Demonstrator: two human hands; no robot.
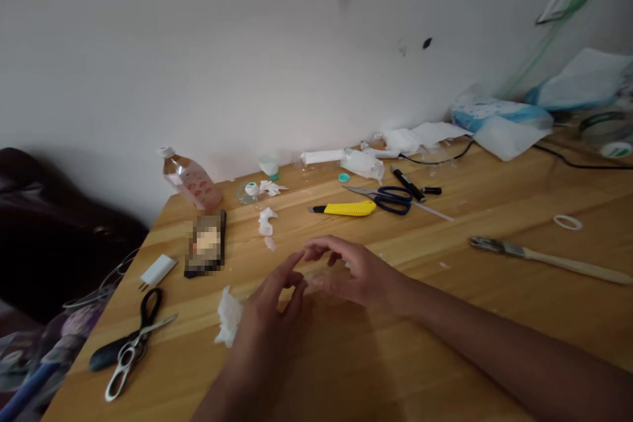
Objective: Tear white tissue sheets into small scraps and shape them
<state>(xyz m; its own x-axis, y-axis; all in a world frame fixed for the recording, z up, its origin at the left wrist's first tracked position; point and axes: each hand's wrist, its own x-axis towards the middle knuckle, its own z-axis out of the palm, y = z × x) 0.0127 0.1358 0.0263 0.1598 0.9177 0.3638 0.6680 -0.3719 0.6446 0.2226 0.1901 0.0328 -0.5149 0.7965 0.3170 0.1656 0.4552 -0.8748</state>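
Both hands are over the wooden table, their fingertips meeting near the middle of the view. My left hand has its fingers bent inward, thumb and fingertips close together. My right hand faces it with curled fingers, its thumb tip beside the left fingertips. Something small and pale seems to be between them, too blurred to name. Just left of my left hand lies a crumpled white tissue. Beyond the hands are a yellow utility knife and dark blue scissors.
A pink drink bottle, phone, white charger and silver scissors lie on the left. At right are a brush and white ring. Along the wall are a glue gun and tissue packs.
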